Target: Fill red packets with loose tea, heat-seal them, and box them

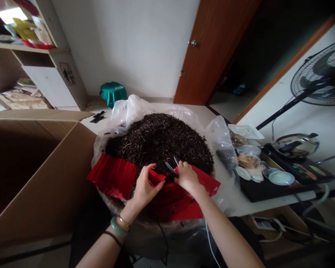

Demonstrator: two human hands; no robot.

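Red packet (157,179) — held by half-curled left hand (145,187), lower centre; pronged tool (171,169) — in closed right hand (187,178), beside packet, long axis slanting up-left.

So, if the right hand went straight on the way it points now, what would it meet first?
Past the slim tool in its grip, the right hand would probably meet the heap of dark dried leaves first; its height over them is hard to judge.

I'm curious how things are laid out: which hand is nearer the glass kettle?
Right. The right hand is left of the glass kettle, at the red packets; the left hand is farther left, nearer the cardboard box.
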